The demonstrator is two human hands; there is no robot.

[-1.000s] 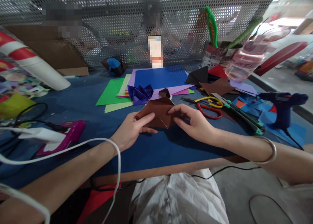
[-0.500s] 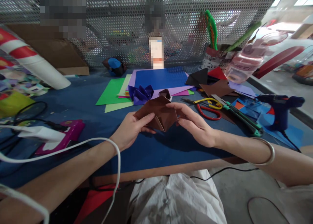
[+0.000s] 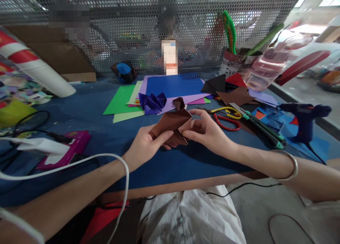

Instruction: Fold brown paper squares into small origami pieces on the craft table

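Note:
A folded piece of brown paper is held above the front of the blue table. My left hand grips its left side, thumb on top and fingers underneath. At its right edge my right hand is closed on the paper, thumb against the lower fold and index finger along the upper corner. Just behind it sit a small dark brown folded piece and a purple folded paper shape. Part of the paper's underside is hidden by my hands.
Coloured sheets lie stacked at the back. To the right are red-and-yellow-handled scissors, a green utility knife, brown scraps and a blue glue gun. A white cable crosses over my left forearm; a magenta power strip lies left.
The right part of the brown paper has been folded inward, showing a narrow layered edge. My right thumb has moved left onto that fold, and my left hand has shifted slightly right.

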